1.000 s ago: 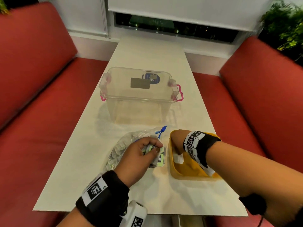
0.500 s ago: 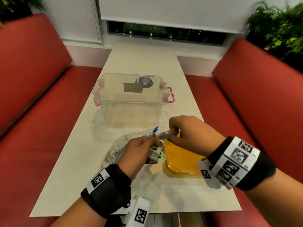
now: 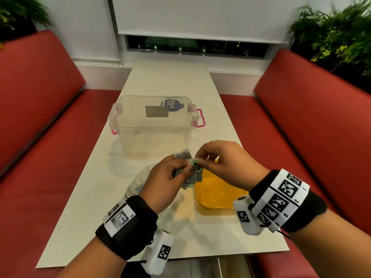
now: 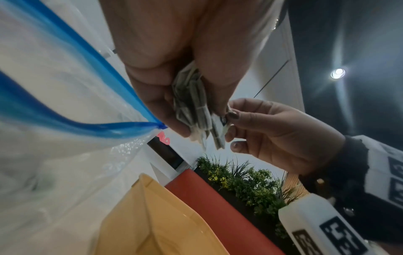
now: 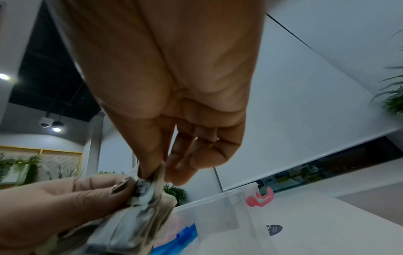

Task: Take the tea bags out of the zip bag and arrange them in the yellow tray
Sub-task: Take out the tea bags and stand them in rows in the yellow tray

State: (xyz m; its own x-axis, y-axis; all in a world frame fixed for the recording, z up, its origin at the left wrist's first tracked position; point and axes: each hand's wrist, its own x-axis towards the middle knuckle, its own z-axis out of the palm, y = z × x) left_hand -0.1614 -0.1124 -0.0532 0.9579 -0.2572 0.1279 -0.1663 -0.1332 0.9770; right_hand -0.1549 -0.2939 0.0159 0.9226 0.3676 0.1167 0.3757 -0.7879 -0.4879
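**Peeling one tea bag off a held bunch, just above the tray**

Nearest the camera, both hands meet in the air over the worktop (image 3: pixel 200 237). The left hand (image 3: pixel 166 183) has its fingers curled round a bunch of tea bags (image 4: pixel 196 110), thumb clamped on top, which keeps the loose stack together and off the surface. The right hand (image 3: pixel 224 163) pinches the uppermost paper tag (image 3: pixel 195 165) between thumb and forefinger, its other fingers loosely bent and clear; this looks like the step of separating a single bag from the bunch, so it can be laid down alone rather than dumped in a heap.

Directly below and slightly right sits the yellow tray (image 3: pixel 216 205), close enough that a freed bag needs only a short drop. No bag shows on its visible floor, though the hands cover its far end, so the arranging seems barely begun. The zip bag (image 3: pixel 136 183) lies slack on the worktop under the left wrist, its blue seal (image 4: pixel 72 110) gaping open; whether more bags remain inside is hard to tell.

Farther back stands a clear storage box (image 3: pixel 154 125) with pink latches, apart from the work. Red bench seats flank the worktop.
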